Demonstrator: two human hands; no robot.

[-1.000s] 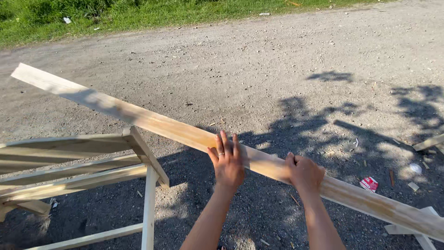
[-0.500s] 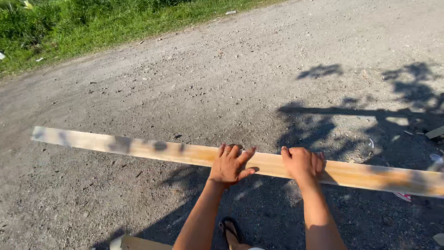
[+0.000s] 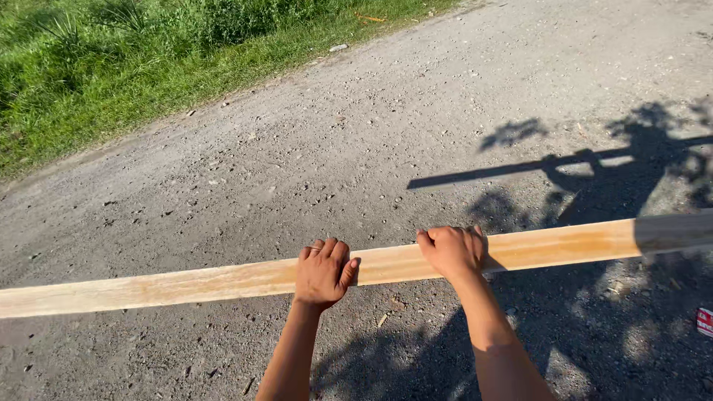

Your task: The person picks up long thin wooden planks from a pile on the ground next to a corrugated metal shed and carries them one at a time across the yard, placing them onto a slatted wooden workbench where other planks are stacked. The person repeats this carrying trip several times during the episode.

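Note:
A long pale wooden plank [image 3: 186,282] runs across the whole head view, held in the air above a gravel road. My left hand [image 3: 324,272] is wrapped over its top edge near the middle, fingers curled on the far face. My right hand [image 3: 453,251] grips the plank a short way to the right, knuckles up. The plank's right end [image 3: 668,234] lies in shadow and both ends run out of view.
Gravel road [image 3: 356,148] lies underneath, with a grass verge [image 3: 111,67] at the upper left. Shadows of the plank and a person fall at the right [image 3: 594,171]. A small red and white scrap [image 3: 704,321] lies at the right edge.
The plank has swung from resting tilted over a wooden frame to nearly level in the air. The frame has left the view, and the view has turned towards the grass.

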